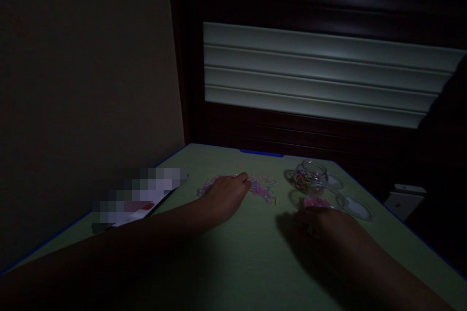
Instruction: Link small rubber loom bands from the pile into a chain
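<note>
A: Loom bands (260,187), small coloured rubber loops, lie in a loose heap on the green table (237,252), at the far middle part of it. The left hand (226,194) rests flat on the left part of this heap, palm down, fingers loose and closed on nothing.

B: And the right hand?

A: The right hand (324,223) is nearer and more to the right, bent around a small clear jar (319,204) that lies on its side, with pink bands inside. The light is very weak, so I cannot tell if the fingers really grip it.

B: How do such bands handle, in your opinion?

A: I judge them very light, soft and stretchy. They tangle easily and may slide on the smooth surface. Best is to pinch one loop at its edge with two fingertips, or to sweep several together under the flat palm.

B: What else is around?

A: A second glass jar (310,175) with mixed colours stands just behind, a round clear lid (359,208) lies to the right, and a white paper (140,211) lies at the left edge.
</note>
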A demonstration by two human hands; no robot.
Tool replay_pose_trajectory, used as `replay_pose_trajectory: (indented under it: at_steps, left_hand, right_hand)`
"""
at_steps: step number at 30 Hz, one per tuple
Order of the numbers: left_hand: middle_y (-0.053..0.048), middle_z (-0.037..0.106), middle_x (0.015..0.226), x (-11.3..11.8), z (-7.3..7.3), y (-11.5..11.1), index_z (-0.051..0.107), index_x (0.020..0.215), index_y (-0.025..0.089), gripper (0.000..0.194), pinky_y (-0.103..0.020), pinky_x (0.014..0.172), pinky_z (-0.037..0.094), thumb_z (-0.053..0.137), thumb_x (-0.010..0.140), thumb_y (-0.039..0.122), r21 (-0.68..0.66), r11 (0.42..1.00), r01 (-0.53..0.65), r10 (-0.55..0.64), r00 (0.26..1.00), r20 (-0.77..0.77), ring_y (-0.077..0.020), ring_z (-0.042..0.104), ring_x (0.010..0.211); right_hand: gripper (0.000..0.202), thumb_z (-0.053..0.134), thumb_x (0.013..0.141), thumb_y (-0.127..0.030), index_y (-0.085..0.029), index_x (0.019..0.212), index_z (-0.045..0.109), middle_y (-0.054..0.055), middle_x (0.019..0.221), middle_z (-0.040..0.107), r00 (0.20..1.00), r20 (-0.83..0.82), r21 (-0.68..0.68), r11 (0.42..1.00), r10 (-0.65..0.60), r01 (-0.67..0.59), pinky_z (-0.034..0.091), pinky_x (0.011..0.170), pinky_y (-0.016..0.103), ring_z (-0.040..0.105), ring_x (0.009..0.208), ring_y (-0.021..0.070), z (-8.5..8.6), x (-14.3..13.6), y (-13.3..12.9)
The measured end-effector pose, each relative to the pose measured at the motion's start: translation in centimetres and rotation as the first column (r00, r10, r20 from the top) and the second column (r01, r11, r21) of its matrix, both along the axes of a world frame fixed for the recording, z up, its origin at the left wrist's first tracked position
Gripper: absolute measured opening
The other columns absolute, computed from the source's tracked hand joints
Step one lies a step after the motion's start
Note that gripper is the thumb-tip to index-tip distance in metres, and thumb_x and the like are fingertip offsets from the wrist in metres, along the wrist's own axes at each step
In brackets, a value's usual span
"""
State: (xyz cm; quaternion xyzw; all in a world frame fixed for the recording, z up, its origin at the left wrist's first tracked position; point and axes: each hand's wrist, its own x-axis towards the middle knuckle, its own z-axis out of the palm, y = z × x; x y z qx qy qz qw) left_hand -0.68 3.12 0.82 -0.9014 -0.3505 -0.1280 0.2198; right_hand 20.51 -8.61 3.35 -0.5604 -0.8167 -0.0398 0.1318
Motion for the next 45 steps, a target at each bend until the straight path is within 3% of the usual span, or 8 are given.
replay_pose_trajectory:
  at_steps: [9, 23, 32, 40, 45]
  left_hand:
    - [-0.006, 0.056, 0.093, 0.1, -0.1, 0.2, 0.055, 0.093, 0.017, 0.024, -0.029, 0.064, 0.045, 0.042, 0.078, 0.003, -0.079, 0.995, -0.055, 0.051, 0.997, -0.058, -0.0178, 0.057, 0.078]
    - [-0.008, 0.055, 0.093, 0.2, -0.1, 0.4, 0.055, 0.091, 0.015, 0.022, -0.029, 0.060, 0.045, 0.047, 0.075, 0.002, -0.011, 0.999, -0.033, 0.031, 0.987, -0.158, -0.0197, 0.057, 0.077]
    - [-0.006, 0.054, 0.091, 0.4, -0.3, 0.3, 0.053, 0.090, 0.015, 0.019, -0.029, 0.057, 0.045, 0.045, 0.077, 0.003, 0.025, 0.999, -0.032, 0.035, 0.992, -0.123, -0.0181, 0.056, 0.071]
    - [-0.006, 0.053, 0.088, 0.8, 0.3, -1.0, 0.053, 0.087, 0.015, 0.013, -0.030, 0.058, 0.044, 0.043, 0.082, 0.009, 0.071, 0.996, 0.060, -0.054, 0.995, -0.085, -0.0179, 0.054, 0.071]
    - [-0.003, 0.053, 0.084, 1.5, 0.4, -2.8, 0.053, 0.084, 0.016, 0.016, -0.025, 0.060, 0.040, 0.038, 0.087, 0.019, -0.124, 0.979, 0.162, -0.146, 0.981, 0.126, -0.0137, 0.052, 0.069]
  right_hand:
    - [0.023, 0.041, 0.082, -0.019, -0.021, 0.069, 0.060, 0.002, 0.066, 0.063, 1.000, 0.010, -0.040, 0.999, -0.002, 0.003, 0.031, 0.044, 0.021, 0.055, 0.051, 0.0114, 0.3, -0.1, 0.0]
    - [0.023, 0.040, 0.081, -0.020, -0.021, 0.067, 0.058, 0.002, 0.064, 0.062, 1.000, -0.011, -0.039, 0.999, -0.005, 0.005, 0.032, 0.044, 0.022, 0.055, 0.050, 0.0116, 0.1, -0.1, 0.1]
    - [0.022, 0.042, 0.081, -0.021, -0.021, 0.070, 0.060, 0.002, 0.064, 0.062, 1.000, -0.009, -0.023, 1.000, 0.007, -0.007, 0.030, 0.043, 0.023, 0.054, 0.050, 0.0117, -0.2, 0.0, 0.2]
    - [0.024, 0.039, 0.083, -0.024, -0.020, 0.067, 0.058, 0.003, 0.067, 0.062, 1.000, -0.009, -0.028, 0.999, -0.021, 0.021, 0.030, 0.046, 0.022, 0.055, 0.053, 0.0119, 0.2, 0.0, 0.2]
    - [0.022, 0.040, 0.082, -0.024, -0.021, 0.071, 0.059, 0.003, 0.069, 0.062, 0.998, -0.048, -0.039, 0.998, -0.042, 0.040, 0.032, 0.049, 0.022, 0.055, 0.056, 0.0125, 0.4, 0.0, 0.2]
